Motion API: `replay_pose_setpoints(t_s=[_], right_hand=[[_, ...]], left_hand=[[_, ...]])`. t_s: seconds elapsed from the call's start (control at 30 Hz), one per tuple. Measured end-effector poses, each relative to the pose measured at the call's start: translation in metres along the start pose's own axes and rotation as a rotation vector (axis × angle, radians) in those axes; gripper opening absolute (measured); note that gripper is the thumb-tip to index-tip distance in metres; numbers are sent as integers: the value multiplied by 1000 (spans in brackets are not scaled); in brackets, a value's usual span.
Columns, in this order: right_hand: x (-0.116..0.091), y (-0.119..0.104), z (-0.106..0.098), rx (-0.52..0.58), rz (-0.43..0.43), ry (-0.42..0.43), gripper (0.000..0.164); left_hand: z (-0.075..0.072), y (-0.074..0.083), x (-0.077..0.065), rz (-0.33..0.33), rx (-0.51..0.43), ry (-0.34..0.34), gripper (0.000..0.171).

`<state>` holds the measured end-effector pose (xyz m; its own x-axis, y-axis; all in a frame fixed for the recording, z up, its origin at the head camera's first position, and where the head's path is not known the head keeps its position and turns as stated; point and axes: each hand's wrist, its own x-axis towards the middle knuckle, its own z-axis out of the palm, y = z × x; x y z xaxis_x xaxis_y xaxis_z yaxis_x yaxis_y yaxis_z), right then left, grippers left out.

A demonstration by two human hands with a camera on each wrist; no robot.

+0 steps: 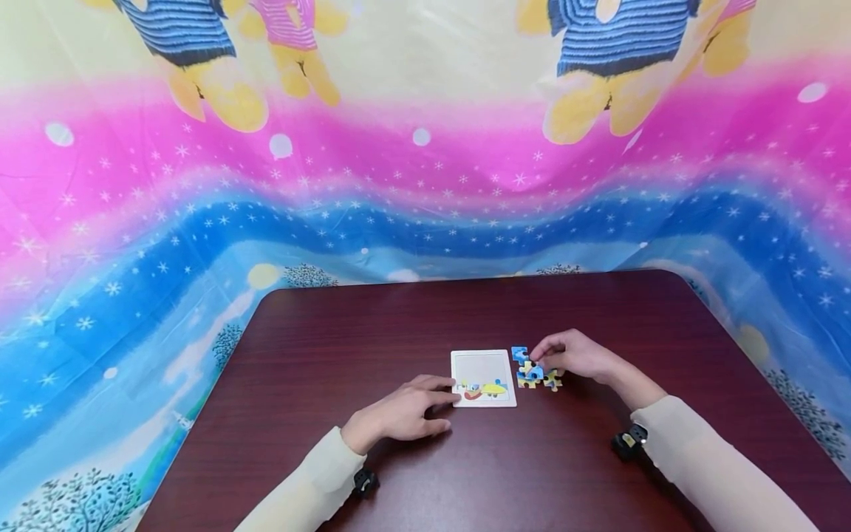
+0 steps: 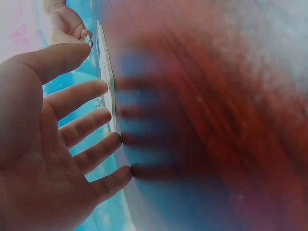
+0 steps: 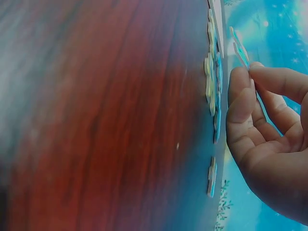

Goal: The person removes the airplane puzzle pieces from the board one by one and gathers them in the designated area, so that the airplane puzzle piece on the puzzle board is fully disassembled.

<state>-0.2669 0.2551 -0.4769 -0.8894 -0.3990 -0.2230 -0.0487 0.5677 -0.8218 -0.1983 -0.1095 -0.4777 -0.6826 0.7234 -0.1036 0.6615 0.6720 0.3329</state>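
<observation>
While patterned cloth is draped behind the surface, the left hand is held with fingers outstretched, the right hand with fingers pinched. The puzzle tray is touched on its left edge by the former; just right of it, loose pieces are clustered, and a single piece is gripped by the latter.

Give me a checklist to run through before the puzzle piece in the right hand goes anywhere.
1. Grip: right hand pinches the puzzle piece at its edge: ok.
2. Clearance: piece held off the table: ok.
3. Tray support: left hand has fingertips at its left edge: ok.
4. Room: the tray's upper part shows no pieces: ok.
5. Loose pieces spread out singly: mostly bunched beside the tray: not ok.
6. Held piece's fit: cannot tell.
</observation>
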Motion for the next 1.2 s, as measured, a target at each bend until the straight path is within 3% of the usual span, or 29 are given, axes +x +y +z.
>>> replay_pose_setpoints(t_s=[0.27,0.6,1.2], right_hand=[[-5,10,-9,-13,2,-1,17],[-15,19,-21,-23,5,-2,21],[-25,32,-33,-18,34,-23,25]], left_hand=[[-2,-3,4,-6,-2,32,50],[-4,-9,10,-56,-17,11,54],[-7,-10,14,-45,7,1,51]])
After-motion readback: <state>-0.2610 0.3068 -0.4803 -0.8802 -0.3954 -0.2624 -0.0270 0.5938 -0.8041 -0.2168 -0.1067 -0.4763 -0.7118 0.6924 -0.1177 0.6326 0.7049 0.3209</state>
